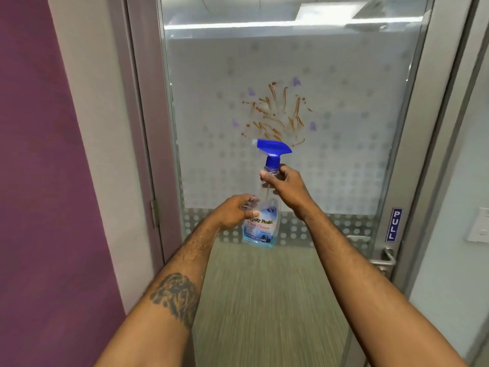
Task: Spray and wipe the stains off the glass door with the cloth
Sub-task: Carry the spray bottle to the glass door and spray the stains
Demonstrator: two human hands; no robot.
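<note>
Spray bottle (262, 207) upright before the glass door (344, 154), long axis vertical, blue nozzle aimed left, just below brown stains (277, 112). Right hand (284, 182) clamped on the neck; left hand (235, 211) curled loosely at the body, fingers parted. Frosted dotted film, grey frame (412, 144), PULL sign (393, 224), lever handle (383, 260), purple wall (39, 181) left.

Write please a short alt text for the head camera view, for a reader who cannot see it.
Two bare hands hold a glass cleaner spray bottle before a frosted glass door with brown stains. The right hand grips the neck under the blue trigger; the left hand is at the body. A PULL sign sits above the door handle; no cloth shows.
</note>
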